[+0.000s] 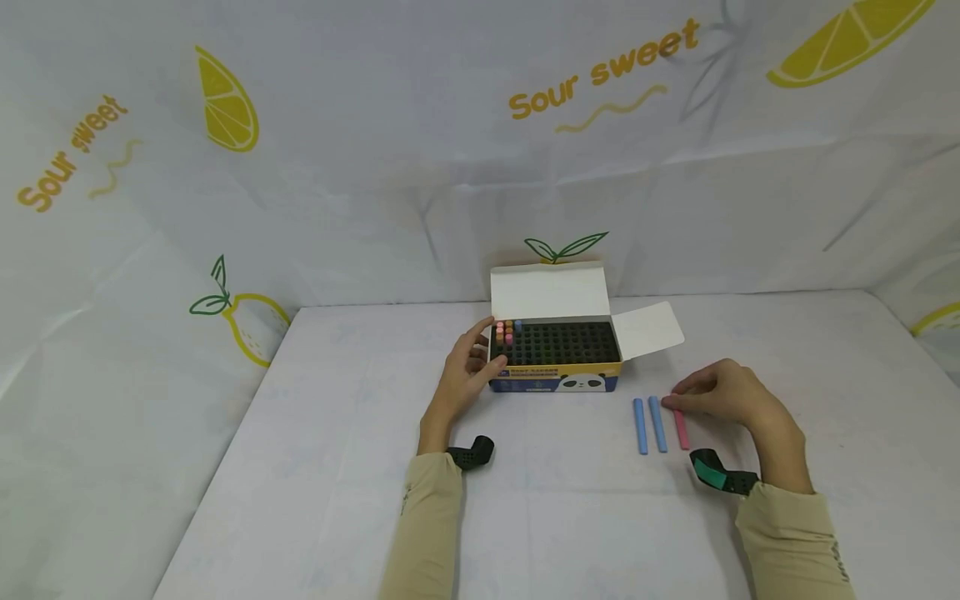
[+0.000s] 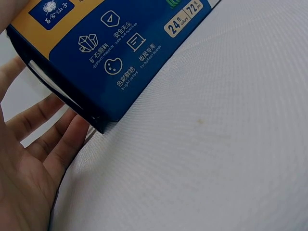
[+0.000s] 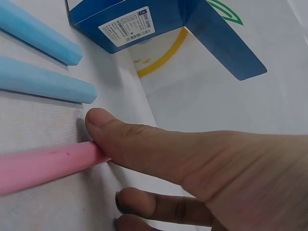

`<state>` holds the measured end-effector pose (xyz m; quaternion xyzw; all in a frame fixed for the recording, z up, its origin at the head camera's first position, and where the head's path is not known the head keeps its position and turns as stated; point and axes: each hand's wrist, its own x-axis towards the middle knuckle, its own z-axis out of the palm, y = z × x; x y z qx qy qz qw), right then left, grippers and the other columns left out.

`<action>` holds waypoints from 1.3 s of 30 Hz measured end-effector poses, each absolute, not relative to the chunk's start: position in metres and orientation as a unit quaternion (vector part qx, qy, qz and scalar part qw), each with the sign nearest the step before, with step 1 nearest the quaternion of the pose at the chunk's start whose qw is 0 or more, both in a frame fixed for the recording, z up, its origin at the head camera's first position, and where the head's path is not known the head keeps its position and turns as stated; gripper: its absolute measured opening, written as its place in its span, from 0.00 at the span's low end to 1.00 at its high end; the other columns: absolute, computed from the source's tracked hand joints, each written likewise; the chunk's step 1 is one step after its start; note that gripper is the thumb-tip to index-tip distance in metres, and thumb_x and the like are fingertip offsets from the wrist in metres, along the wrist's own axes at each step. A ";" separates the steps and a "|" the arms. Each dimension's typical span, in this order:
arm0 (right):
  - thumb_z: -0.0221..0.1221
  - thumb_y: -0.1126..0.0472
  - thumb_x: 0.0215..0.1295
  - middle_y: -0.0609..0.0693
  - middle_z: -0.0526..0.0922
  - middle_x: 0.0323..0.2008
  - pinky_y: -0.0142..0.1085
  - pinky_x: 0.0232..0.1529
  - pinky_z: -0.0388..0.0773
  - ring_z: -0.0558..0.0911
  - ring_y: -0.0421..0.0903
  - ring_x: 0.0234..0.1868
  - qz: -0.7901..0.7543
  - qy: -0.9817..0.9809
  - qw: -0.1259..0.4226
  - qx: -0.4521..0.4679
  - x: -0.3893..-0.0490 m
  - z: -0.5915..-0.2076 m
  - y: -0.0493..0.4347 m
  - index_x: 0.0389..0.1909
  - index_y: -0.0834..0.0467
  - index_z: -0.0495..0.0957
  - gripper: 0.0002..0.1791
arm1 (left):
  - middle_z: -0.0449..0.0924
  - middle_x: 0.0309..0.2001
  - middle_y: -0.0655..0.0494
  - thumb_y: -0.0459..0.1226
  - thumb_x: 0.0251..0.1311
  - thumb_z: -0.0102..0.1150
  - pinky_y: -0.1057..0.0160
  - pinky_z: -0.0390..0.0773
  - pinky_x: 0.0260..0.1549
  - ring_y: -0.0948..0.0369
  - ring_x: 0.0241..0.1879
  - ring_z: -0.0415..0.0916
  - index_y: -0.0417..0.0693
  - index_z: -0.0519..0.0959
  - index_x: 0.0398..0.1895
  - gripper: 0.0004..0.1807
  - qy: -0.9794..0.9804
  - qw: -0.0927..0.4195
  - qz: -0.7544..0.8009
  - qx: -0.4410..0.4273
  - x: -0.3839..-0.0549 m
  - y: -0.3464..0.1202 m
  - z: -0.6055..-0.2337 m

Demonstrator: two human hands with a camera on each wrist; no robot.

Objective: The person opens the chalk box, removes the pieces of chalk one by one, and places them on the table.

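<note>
A blue and yellow chalk box (image 1: 555, 382) with a panda on its front stands with its lid raised. Inside, several chalk ends in pink, orange and blue show at the left of a black holder full of holes. My left hand (image 1: 463, 371) grips the box's left end, thumb at the front corner and fingers along the side. To the right, my right hand (image 1: 723, 392) pinches the far end of a pink chalk stick (image 3: 43, 166); the thumb covers that end, and the index fingertip is hidden in the right wrist view. Two blue chalk sticks (image 1: 641, 427) lie beside it.
The box's white lid (image 1: 551, 292) stands up at the back, and a white side flap (image 1: 648, 330) sticks out to the right. A white cloth with lemon prints (image 1: 420, 167) hangs behind the white-covered table (image 1: 315, 467).
</note>
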<state>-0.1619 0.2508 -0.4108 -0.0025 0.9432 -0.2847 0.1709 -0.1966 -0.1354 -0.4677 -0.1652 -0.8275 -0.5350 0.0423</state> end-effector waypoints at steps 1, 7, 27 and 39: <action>0.71 0.45 0.60 0.64 0.89 0.43 0.59 0.48 0.77 0.81 0.64 0.50 -0.284 0.943 0.172 -0.002 -0.162 -0.411 0.251 0.42 0.64 0.89 0.25 | 0.72 0.59 0.43 0.45 0.68 0.59 0.51 0.78 0.51 0.52 0.47 0.73 0.67 0.61 0.79 0.36 -0.827 0.043 -0.535 -0.164 -0.200 -0.136 -0.474; 0.71 0.45 0.60 0.63 0.89 0.43 0.57 0.46 0.77 0.81 0.61 0.48 -0.284 0.943 0.171 -0.002 -0.163 -0.413 0.251 0.42 0.64 0.89 0.25 | 0.71 0.59 0.45 0.49 0.68 0.59 0.53 0.77 0.51 0.55 0.48 0.74 0.69 0.60 0.79 0.36 -0.827 0.036 -0.536 -0.163 -0.200 -0.137 -0.475; 0.69 0.39 0.60 0.68 0.83 0.50 0.52 0.43 0.77 0.77 0.62 0.49 -0.282 0.945 0.164 0.010 -0.161 -0.412 0.255 0.50 0.64 0.87 0.32 | 0.72 0.58 0.43 0.44 0.69 0.60 0.51 0.77 0.51 0.51 0.47 0.74 0.68 0.60 0.79 0.36 -0.824 0.037 -0.541 -0.164 -0.199 -0.136 -0.473; 0.63 0.38 0.66 0.72 0.80 0.53 0.37 0.35 0.74 0.78 0.62 0.49 -0.301 0.948 0.096 0.025 -0.158 -0.404 0.265 0.58 0.66 0.81 0.36 | 0.72 0.58 0.44 0.50 0.68 0.59 0.53 0.78 0.51 0.54 0.47 0.74 0.68 0.60 0.79 0.36 -0.826 0.041 -0.537 -0.165 -0.199 -0.136 -0.472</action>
